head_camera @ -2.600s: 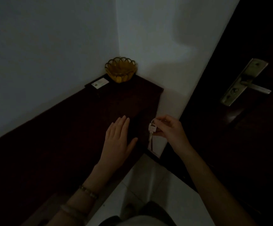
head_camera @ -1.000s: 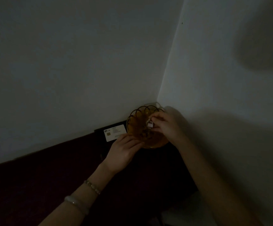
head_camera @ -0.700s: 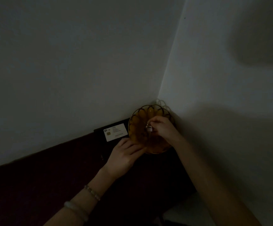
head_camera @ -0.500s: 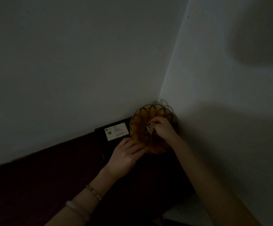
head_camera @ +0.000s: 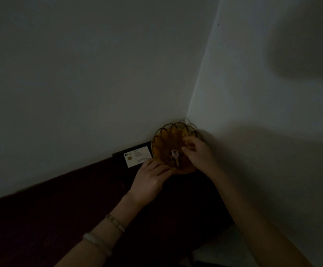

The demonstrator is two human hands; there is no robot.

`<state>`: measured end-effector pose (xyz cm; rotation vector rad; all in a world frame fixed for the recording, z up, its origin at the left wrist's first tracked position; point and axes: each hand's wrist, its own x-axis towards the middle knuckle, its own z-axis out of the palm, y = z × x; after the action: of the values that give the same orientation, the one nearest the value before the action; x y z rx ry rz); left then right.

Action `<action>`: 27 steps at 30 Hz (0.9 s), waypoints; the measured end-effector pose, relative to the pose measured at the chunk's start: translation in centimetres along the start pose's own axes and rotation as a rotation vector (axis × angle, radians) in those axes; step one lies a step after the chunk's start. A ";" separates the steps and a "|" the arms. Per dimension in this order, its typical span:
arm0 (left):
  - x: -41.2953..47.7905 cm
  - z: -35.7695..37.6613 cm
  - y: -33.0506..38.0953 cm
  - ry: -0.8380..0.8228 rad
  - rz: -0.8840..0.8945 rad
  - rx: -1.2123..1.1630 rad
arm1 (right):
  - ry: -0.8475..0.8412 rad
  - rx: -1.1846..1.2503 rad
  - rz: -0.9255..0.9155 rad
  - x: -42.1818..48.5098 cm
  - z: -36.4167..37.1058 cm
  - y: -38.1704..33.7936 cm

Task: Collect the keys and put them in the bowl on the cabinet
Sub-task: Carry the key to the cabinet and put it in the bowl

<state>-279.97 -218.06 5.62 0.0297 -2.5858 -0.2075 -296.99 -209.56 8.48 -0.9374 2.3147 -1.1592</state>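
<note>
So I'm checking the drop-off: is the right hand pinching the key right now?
No, the key lies inside the bowl, apart from the right hand, whose fingers hover beside it.

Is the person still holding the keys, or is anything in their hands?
The keys lie in the bowl, let go. The right hand holds nothing. The left hand steadies the bowl's near rim with its fingers.

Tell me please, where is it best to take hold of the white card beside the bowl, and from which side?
The white card lies flat on the dark cabinet, so probably pinch a corner or its long near edge, coming from above on the near-left side. The amber bowl and left hand crowd its right end; the wall is close behind.
</note>
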 end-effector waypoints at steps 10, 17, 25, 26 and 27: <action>0.3 -0.6 0.4 -0.041 -0.099 0.047 | -0.005 -0.357 -0.236 -8.1 -2.0 -1.0; -1.3 -2.1 3.1 -0.162 -0.272 0.142 | 0.066 -0.749 -0.255 -12.6 -1.8 -1.8; -1.5 -3.6 8.3 -0.045 -0.085 0.050 | 0.246 -0.700 -0.159 -18.9 -3.1 -2.0; -1.3 -3.6 9.2 -0.035 -0.059 0.027 | 0.275 -0.681 -0.143 -19.9 -3.5 -1.9; -1.1 -3.5 10.2 -0.032 -0.035 0.004 | 0.297 -0.669 -0.122 -21.0 -3.9 -1.8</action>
<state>-276.96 -208.42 9.60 0.0738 -2.6191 -0.2167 -283.84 -193.25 13.12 -1.1995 3.0075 -0.5785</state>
